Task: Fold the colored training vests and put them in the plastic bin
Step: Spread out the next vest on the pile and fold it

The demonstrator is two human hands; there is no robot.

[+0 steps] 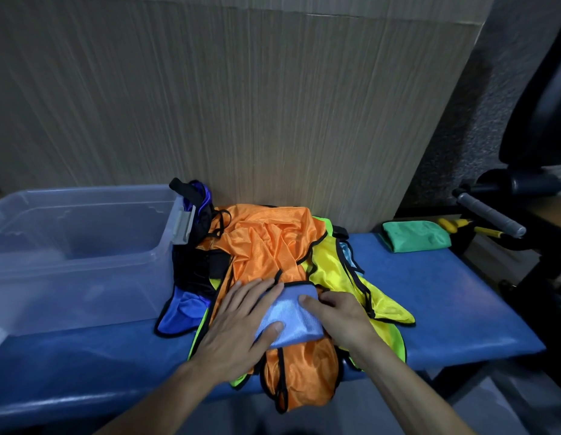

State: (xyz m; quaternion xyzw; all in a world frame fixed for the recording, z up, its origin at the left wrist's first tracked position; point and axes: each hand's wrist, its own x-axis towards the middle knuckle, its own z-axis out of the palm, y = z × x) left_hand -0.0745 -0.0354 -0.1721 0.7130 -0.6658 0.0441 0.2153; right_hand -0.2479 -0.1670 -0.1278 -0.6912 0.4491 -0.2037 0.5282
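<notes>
Your left hand [238, 328] lies flat and your right hand [339, 318] pinches the folded light-blue vest [293, 315] atop the pile, beside the bin [84, 246]; it's slippery, floppy mesh, so I'd scoop underneath both edges

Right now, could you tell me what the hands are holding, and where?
Both hands hold the folded light blue vest: left hand flat on its left side, right hand gripping its right edge.

single head view, looking forward and down, close over the blue bench [445, 296]; wood panel wall [241, 89] fills the upper frame.
</notes>
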